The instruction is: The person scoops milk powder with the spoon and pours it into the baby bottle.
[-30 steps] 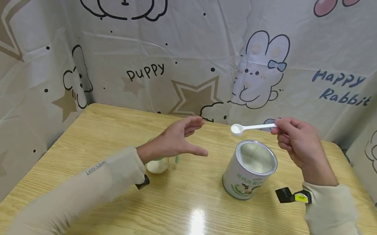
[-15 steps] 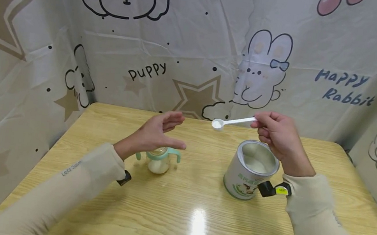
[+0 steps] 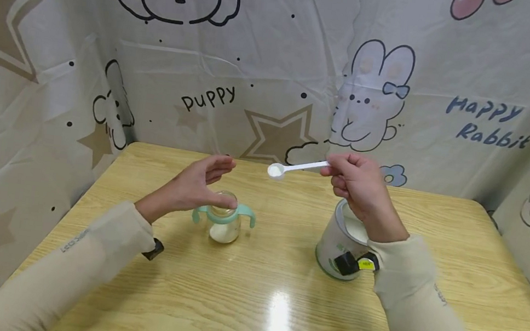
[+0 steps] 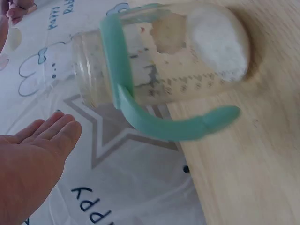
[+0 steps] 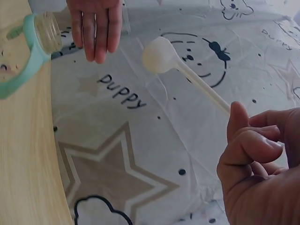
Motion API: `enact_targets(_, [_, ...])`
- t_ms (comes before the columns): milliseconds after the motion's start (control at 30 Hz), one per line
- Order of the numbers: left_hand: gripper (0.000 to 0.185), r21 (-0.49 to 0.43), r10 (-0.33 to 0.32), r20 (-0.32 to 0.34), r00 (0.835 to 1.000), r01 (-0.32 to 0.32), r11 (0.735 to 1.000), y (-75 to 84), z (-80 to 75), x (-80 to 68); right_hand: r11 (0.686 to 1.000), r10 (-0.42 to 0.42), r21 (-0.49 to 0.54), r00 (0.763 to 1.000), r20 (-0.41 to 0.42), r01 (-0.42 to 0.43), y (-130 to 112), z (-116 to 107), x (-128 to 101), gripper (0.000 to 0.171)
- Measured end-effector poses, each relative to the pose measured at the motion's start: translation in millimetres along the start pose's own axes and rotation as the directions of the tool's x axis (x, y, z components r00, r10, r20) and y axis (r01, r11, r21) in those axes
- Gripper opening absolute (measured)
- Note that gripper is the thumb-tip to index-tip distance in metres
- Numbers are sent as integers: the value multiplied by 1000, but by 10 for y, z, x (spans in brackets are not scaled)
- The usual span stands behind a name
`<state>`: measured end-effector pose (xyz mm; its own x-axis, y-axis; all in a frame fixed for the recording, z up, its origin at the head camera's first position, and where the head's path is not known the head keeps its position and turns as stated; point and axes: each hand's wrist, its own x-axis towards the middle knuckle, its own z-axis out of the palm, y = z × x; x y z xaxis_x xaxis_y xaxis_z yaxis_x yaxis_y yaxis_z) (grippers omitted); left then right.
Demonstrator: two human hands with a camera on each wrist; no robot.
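A small clear baby bottle [image 3: 223, 224] with teal handles [image 4: 140, 110] and white powder in its bottom stands open on the wooden table [image 3: 252, 307]. My left hand [image 3: 198, 185] hovers beside its mouth, fingers straight, thumb by the rim. My right hand [image 3: 358, 191] pinches the handle of a white scoop [image 3: 294, 167] filled with powder, held in the air between the bottle and the tin. The scoop's bowl [image 5: 158, 55] also shows in the right wrist view. An open metal powder tin [image 3: 337, 243] stands under my right wrist, partly hidden by it.
A cartoon-print cloth [image 3: 282, 68] with puppies and rabbits hangs behind and beside the table. Black wrist straps [image 3: 351, 263] sit on both cream sleeves. A glare spot lies on the table front [image 3: 280, 305].
My right hand has carried the filled scoop leftward from above the tin toward the bottle. My left hand has drawn back and down to the bottle's mouth.
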<state>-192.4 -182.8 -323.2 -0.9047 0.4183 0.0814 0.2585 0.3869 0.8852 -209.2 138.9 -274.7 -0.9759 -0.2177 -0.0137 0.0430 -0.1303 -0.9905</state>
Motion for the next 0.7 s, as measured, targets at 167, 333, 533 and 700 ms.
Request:
enact_targets(167, [97,58,-56,4,998,56,997,-123,-40,-68,999,19,-43,1000,11,-19,62,169,34,18])
enact_targets(333, [96,75,-87,5,996,87,993,-272,-25,-118,996,47,-79,999,10,-46,121,340,56,10])
enact_targets(533, [87,81,-74,25,997,72,994,-418,33,-134,995,47,-90,999,26,-44,203,506,60,11])
enact_targets(700, [79,78,-75,8,997,74,994,-481,89,-131,996,28,-91,999,45,-24,304,595,54,11])
